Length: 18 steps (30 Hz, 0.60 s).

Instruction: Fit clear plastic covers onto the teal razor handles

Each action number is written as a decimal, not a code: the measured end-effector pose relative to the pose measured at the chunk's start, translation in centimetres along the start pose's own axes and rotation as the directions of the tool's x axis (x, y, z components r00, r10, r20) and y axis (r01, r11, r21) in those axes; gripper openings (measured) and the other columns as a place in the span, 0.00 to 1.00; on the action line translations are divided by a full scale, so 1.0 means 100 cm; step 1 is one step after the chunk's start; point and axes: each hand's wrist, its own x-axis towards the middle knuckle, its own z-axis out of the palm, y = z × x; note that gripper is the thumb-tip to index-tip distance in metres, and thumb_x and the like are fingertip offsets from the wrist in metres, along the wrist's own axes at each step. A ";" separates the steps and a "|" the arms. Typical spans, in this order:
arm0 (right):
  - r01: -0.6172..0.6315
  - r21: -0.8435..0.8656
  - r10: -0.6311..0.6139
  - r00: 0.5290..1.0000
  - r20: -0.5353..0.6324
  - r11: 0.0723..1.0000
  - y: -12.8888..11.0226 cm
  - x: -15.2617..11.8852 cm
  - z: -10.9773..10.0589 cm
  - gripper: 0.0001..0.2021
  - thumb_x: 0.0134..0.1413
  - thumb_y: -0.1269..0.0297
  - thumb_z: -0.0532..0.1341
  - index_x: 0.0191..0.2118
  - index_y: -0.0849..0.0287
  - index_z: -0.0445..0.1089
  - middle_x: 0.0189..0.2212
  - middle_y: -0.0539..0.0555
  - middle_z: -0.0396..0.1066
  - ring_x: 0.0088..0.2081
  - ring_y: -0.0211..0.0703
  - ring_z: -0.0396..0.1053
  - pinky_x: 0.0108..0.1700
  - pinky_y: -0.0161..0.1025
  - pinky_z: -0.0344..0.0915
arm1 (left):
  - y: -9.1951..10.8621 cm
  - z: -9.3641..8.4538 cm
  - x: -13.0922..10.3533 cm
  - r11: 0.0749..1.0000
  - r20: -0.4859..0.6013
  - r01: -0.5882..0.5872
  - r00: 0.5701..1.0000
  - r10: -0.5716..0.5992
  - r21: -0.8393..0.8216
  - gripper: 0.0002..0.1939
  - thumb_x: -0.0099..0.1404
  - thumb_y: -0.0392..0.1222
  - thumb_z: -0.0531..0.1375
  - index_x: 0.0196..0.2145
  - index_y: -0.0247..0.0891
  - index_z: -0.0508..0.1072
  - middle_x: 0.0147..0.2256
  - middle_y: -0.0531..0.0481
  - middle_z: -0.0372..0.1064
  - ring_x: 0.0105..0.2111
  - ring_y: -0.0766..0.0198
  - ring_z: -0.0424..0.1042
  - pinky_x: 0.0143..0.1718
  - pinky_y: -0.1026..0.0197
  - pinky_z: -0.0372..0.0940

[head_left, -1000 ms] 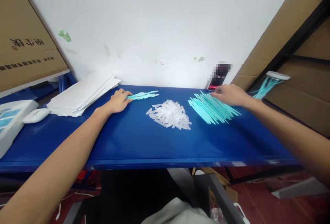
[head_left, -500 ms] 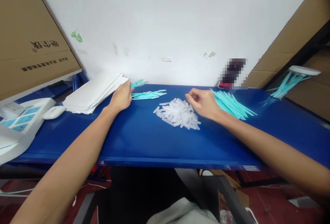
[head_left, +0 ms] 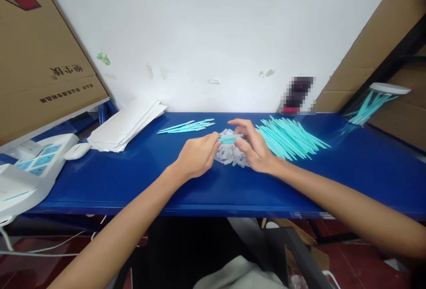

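Pinching from both ends, the fingertips of the left hand (head_left: 196, 156) and the right hand (head_left: 254, 147) close on one teal stick (head_left: 229, 138), held level just above the heap of clear caps (head_left: 231, 155) at the middle of the blue table (head_left: 166, 178); both hands are curled, with only the right forefinger raised. Half a second earlier the hands were apart, the left at the small row of finished teal pieces (head_left: 188, 126) near the wall and the right over the caps; their meeting here suggests a fresh stick is being fitted. The large fan of teal sticks (head_left: 293, 138) lies just right of the right hand, touching the cap heap's far side. Open table runs along the near edge before both wrists, and to the left as far as the white paper stack (head_left: 126, 122), the mouse (head_left: 77, 151) and the white device (head_left: 29, 169) at the left edge.
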 end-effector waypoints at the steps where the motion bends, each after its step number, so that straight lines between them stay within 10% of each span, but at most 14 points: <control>1: -0.002 0.030 0.002 1.000 -0.026 1.000 -0.003 -0.001 0.002 0.18 0.71 0.49 0.51 0.58 0.53 0.59 0.30 0.48 0.64 0.29 0.42 0.65 0.33 0.41 0.62 | 0.004 0.002 0.001 1.000 0.008 -0.004 1.000 0.005 -0.014 0.17 0.79 0.45 0.40 0.46 0.38 0.65 0.38 0.44 0.77 0.34 0.55 0.76 0.32 0.58 0.61; 18: -0.103 0.041 0.109 0.978 -0.177 0.994 -0.006 -0.001 0.012 0.10 0.70 0.55 0.56 0.37 0.53 0.61 0.30 0.49 0.67 0.28 0.38 0.63 0.31 0.38 0.60 | 0.012 0.015 0.003 0.998 0.089 0.050 0.995 -0.048 -0.024 0.20 0.80 0.53 0.42 0.47 0.37 0.65 0.40 0.41 0.76 0.35 0.53 0.77 0.30 0.59 0.59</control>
